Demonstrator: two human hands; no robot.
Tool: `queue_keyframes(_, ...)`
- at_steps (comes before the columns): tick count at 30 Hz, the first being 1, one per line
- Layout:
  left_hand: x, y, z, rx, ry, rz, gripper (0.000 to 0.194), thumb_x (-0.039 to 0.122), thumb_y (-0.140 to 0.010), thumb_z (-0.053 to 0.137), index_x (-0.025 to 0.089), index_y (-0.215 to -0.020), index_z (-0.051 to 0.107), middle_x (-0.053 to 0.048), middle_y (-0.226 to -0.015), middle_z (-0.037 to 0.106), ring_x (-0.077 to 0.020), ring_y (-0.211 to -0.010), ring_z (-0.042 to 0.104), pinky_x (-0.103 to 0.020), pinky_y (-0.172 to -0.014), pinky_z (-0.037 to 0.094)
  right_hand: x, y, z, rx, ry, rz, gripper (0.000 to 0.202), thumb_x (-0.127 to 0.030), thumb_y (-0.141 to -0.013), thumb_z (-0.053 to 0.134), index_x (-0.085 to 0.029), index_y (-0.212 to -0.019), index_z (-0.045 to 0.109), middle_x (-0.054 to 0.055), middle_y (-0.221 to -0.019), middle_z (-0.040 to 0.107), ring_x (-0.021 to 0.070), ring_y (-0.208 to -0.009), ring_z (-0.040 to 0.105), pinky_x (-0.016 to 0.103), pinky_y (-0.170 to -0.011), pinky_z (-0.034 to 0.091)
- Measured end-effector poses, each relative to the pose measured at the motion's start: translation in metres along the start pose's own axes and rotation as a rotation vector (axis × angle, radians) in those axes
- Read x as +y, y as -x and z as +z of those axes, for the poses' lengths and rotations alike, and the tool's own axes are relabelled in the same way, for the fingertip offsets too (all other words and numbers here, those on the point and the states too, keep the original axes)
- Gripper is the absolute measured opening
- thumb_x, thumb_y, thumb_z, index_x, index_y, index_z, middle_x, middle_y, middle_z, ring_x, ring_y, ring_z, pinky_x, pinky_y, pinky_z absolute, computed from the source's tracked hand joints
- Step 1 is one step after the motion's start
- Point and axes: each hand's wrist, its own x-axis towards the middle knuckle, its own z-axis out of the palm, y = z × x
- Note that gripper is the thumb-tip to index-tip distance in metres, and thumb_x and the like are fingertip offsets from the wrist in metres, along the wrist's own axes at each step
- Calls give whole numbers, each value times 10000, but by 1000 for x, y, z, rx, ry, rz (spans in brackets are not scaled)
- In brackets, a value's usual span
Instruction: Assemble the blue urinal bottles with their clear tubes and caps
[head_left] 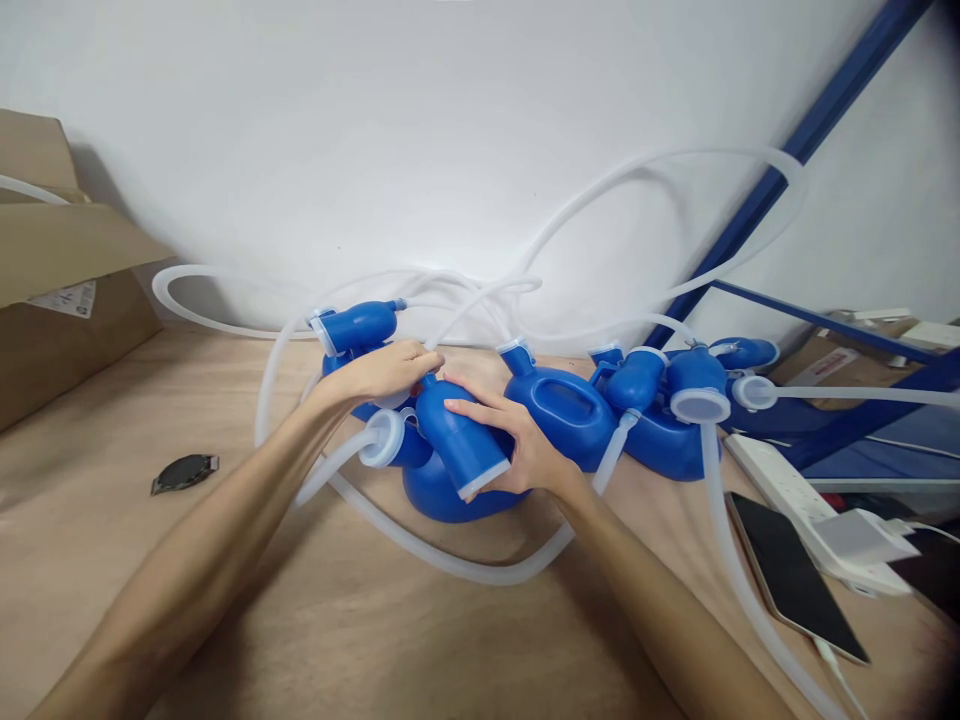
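A heap of blue plastic bottles with white rims lies at the back of a wooden table [360, 640], joined by translucent white tubes [450, 565]. My right hand [510, 430] grips one blue funnel-shaped bottle [461, 445], its white-rimmed mouth pointing toward me. My left hand [386, 372] rests on the narrow end of that same bottle, fingers curled where a tube meets it. A larger blue container with a handle [562, 405] lies just right of my right hand.
A cardboard box [52, 270] stands at the left. A black watch face [184, 472] lies on the table to the left. A phone [795, 575] on a cable, a white power strip [787, 490] and a blue metal frame [810, 130] are at the right.
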Motion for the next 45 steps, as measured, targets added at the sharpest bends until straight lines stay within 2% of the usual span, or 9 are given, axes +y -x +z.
queue_keyframes(3,-1,1,3,8,4,26,392,434,-927,430,202,-635,553,-45,-714,645,-217,-712,587,-326,-712,459,1,0,0,2,-7,-7,1051,-540,-651,950,-339,-1570,482,113,-1700,368,405,-1537,392,595,-1265,302)
queue_keyframes(8,-8,7,16,189,89,156,454,470,-997,341,198,-693,540,-32,-738,624,-207,-744,573,-318,-746,480,3,1,2,28,15,-7,1031,-561,-640,944,-331,-1546,510,107,-1678,411,409,-1511,435,596,-1261,313)
queue_keyframes(22,-29,10,20,142,222,333,553,633,-1065,283,195,-863,553,-49,-875,598,-201,-861,567,-341,-870,505,4,2,0,64,-52,48,1037,-570,-606,964,-311,-1520,549,144,-1627,484,417,-1462,501,576,-1210,402)
queue_keyframes(26,-26,19,5,161,98,404,436,594,-1052,425,193,-1076,593,-110,-1183,580,-213,-1003,600,-365,-901,550,6,1,2,96,-41,24,1036,-552,-607,970,-307,-1519,545,146,-1632,476,410,-1473,490,588,-1227,374)
queue_keyframes(29,-26,30,-7,284,111,310,424,546,-1011,560,224,-1286,550,-161,-1493,424,-158,-864,656,-324,-736,592,5,1,3,103,-45,37,1013,-558,-616,965,-303,-1507,556,149,-1624,486,403,-1471,495,594,-1227,371)
queue_keyframes(32,-27,40,-13,360,186,132,443,544,-985,600,206,-1269,562,-135,-1307,594,-136,-705,661,-312,-653,584,3,0,2,104,-57,46,1008,-562,-617,964,-299,-1503,560,153,-1622,487,402,-1475,490,595,-1227,368)
queue_keyframes(37,-24,47,-12,177,294,-95,439,593,-901,695,177,-1041,701,-27,-803,693,-185,-689,674,-295,-632,554,2,-1,3,111,-56,41,1006,-547,-614,970,-322,-1503,556,138,-1622,491,408,-1469,495,596,-1220,380)
queue_keyframes(42,-29,43,1,50,609,-149,431,566,-897,736,163,-1049,747,-48,-773,716,-174,-685,655,-268,-615,529,3,-2,3,124,-49,29,1043,-544,-568,989,-334,-1496,564,125,-1618,500,425,-1464,496,544,-1232,388)
queue_keyframes(45,-39,37,14,7,970,-163,446,519,-847,814,157,-1100,754,-100,-951,748,-187,-761,685,-295,-678,580,3,-3,3,122,-65,28,1037,-540,-562,992,-332,-1488,574,124,-1617,503,424,-1470,488,520,-1236,387)
